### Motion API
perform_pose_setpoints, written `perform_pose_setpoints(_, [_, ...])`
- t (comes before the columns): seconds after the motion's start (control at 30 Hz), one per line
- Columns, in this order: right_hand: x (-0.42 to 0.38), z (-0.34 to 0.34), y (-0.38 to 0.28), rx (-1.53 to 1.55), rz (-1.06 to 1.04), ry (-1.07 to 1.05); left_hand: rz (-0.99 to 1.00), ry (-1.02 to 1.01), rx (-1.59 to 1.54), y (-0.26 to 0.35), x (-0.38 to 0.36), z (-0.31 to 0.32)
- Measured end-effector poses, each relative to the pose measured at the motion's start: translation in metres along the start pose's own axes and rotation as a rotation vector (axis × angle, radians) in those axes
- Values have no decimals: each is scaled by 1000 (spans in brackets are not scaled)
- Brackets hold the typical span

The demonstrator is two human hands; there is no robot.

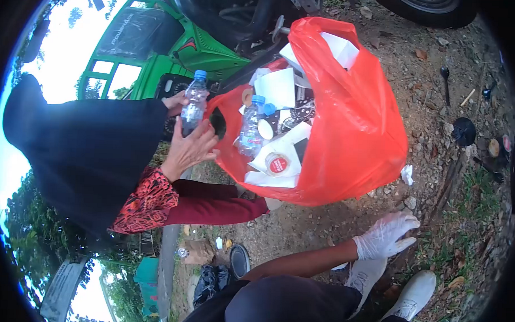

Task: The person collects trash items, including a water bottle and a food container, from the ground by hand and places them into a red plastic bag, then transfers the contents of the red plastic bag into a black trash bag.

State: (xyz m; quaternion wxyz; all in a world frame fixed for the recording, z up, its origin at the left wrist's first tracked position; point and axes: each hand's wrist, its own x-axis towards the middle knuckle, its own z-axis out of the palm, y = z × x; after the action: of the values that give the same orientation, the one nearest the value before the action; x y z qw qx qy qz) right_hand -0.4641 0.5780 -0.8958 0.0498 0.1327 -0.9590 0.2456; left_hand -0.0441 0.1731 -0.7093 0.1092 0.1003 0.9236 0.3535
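My left hand [385,235], in a thin white glove, reaches down over the dirt beside my white shoes. Thumb and fingers are apart, and nothing shows between them. My right hand is out of view. Closest to the glove, a crumpled white scrap [407,175] lies on the ground below a red plastic bag [355,136]. The bag gapes open and holds a clear bottle [250,132] with a blue cap, white paper boxes [275,88] and a lid with a red label [277,164]. Another person's hands [193,144] hold a blue-capped plastic bottle [195,102] at the bag's mouth.
The view lies sideways, with sky at the left. A green vehicle [131,43] and a black tyre [427,7] stand beyond the bag. A black spoon [445,85] and a dark round piece [464,132] lie on stony soil. A black bag [208,284] sits near a cardboard box [197,251].
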Motion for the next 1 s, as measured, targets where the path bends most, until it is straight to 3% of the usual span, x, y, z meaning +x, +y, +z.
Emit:
perform_pose_setpoints(0.03, [9,7,-14,66,-17,-10,-98,-64,43,4,-4,0])
perform_pose_setpoints(0.07, [14,9,-25,133,-39,-14,23,10,124,5,-3,2])
perform_pose_setpoints(0.2, [-43,-18,4,463,-98,34,-38,-81,-6,12,5,2])
perform_pose_setpoints(0.27, [-88,-91,-82,-33,-142,-20,33,-21,-18,22,16,-1])
perform_pose_setpoints(0.3, [-104,-101,-97,-78,-251,98,96,12,-8,19,19,2])
perform_pose_setpoints(0.33, [-105,-107,-98,-76,-145,-54,101,9,6,22,22,1])
perform_pose_setpoints(0.37, [-108,-101,-89,-63,-188,-4,93,7,9,22,23,0])
perform_pose_setpoints(0.47, [-115,-114,-101,-129,-7,-80,120,34,0,12,25,-3])
perform_pose_setpoints(0.77, [-145,-106,-34,46,247,137,60,10,-20,4,19,-8])
perform_pose_setpoints(0.83, [-143,-117,-21,73,442,92,49,9,-22,5,19,-7])
perform_pose_setpoints(0.9, [-140,-114,2,123,348,239,48,-7,-40,4,19,-4])
perform_pose_setpoints(1.0, [-134,-117,7,149,310,189,36,-16,-36,4,17,-1])
